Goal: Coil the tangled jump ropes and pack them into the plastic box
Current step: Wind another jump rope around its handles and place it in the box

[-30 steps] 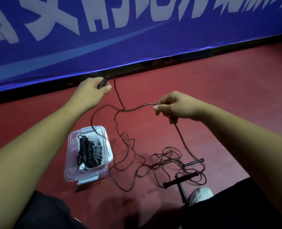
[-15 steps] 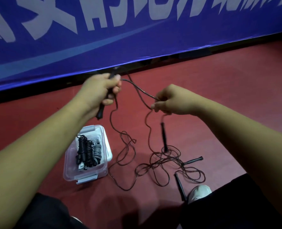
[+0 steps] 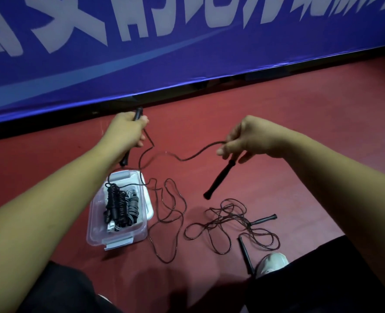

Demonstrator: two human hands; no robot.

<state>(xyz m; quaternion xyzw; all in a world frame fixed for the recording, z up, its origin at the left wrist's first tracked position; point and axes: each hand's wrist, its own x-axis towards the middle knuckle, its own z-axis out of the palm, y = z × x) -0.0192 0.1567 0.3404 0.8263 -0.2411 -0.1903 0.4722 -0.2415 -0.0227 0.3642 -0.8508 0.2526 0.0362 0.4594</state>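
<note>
Separation of one jump rope (image 3: 175, 157) is the step in hand: the left hand (image 3: 124, 132) is curled round a black handle (image 3: 138, 114), the right hand (image 3: 250, 138) pinches the cord (image 3: 207, 146) just above the dangling second handle (image 3: 219, 179). Its slack loops (image 3: 171, 211) lie on the floor (image 3: 209, 109) beside the plastic box (image 3: 138, 236). Next, probably: bring handles together and wind the cord.

Rope (image 3: 188, 158) between left grip (image 3: 124, 132), right grip (image 3: 250, 137)
</note>
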